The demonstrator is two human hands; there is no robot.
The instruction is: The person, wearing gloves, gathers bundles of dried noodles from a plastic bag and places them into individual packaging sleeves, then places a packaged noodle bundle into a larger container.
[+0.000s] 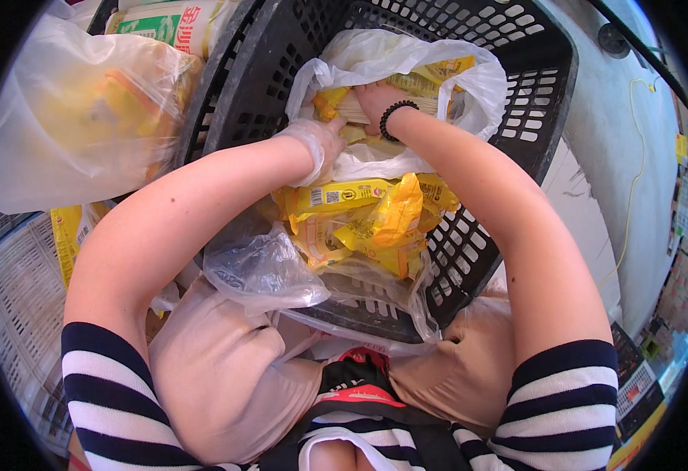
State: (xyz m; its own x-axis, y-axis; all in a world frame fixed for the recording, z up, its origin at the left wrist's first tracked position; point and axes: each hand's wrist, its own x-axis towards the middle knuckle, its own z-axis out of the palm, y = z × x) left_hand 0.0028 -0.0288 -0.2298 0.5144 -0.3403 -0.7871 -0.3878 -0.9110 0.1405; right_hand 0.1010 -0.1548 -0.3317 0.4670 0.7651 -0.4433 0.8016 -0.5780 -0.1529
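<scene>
Dried noodle sticks (pixel 351 106) lie crosswise among yellow packaging inside a white plastic bag (pixel 373 56). My right hand (pixel 377 103), with a black coiled band at the wrist, reaches into the bag and spans the noodles, its fingers around them. Thin translucent plastic, like a disposable glove, covers my left hand (pixel 326 141). Its fingertips are at the bag's left side, close to the noodle ends, and its grip is partly hidden. Nearer to me, crumpled yellow printed wrappers (pixel 373 218) lie in a clear plastic bag (pixel 267 268).
A black perforated plastic basket (pixel 467 241) surrounds the bags between my knees. To the left are a bulging translucent bag (pixel 85 118), a printed package (pixel 173 26) and a white plastic crate (pixel 20 277). A yellow cord (pixel 638 176) runs along the right.
</scene>
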